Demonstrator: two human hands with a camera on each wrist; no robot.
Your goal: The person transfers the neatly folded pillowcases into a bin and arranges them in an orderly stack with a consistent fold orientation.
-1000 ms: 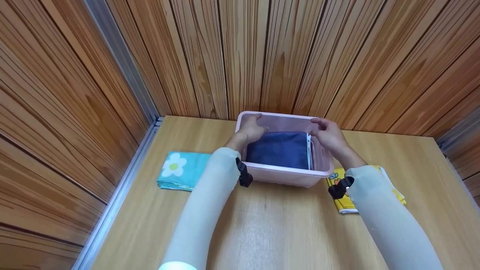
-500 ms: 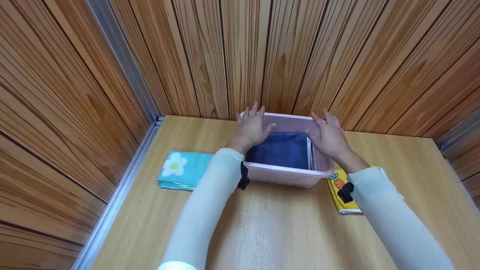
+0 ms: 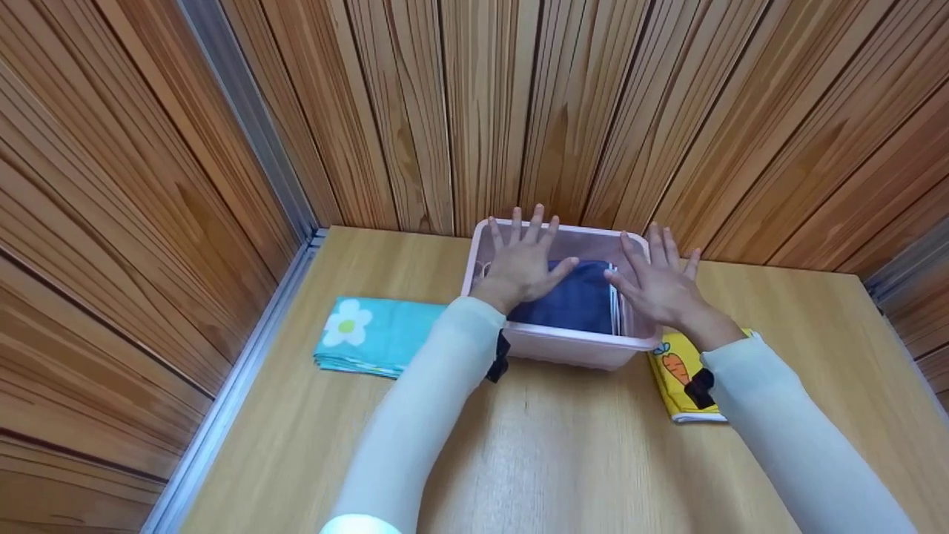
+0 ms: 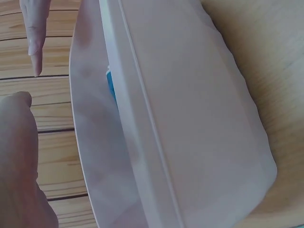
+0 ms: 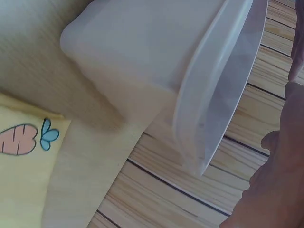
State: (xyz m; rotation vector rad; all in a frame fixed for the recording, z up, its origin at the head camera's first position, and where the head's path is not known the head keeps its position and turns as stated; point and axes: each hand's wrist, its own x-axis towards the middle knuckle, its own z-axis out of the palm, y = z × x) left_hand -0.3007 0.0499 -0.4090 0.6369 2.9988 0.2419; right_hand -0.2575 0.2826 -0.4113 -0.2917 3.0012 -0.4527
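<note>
A pale pink plastic bin (image 3: 571, 345) stands against the back wall, with dark navy folded cloth (image 3: 574, 308) lying inside it. Above the bin's left part, my left hand (image 3: 523, 267) is spread flat, holding nothing. My right hand (image 3: 660, 289), also spread and holding nothing, hovers over the bin's right rim. In the left wrist view, the left hand (image 4: 19, 156) shows beyond the bin's rim, and a bit of blue (image 4: 111, 85) peeks out inside the bin. The right wrist view has the right hand (image 5: 270, 175) above the rim at the right edge.
A folded turquoise cloth (image 3: 393, 330) with a white flower lies left of the bin, partly under the left forearm in view. Right of the bin is a folded yellow cloth (image 3: 678, 382) with a carrot print. Wood-panelled walls (image 3: 400, 111) close off the back and left.
Both hands have risen from inside the bin, their fingers straightening and spreading. They have also shifted to the right. The bin and cloths stay in place.
</note>
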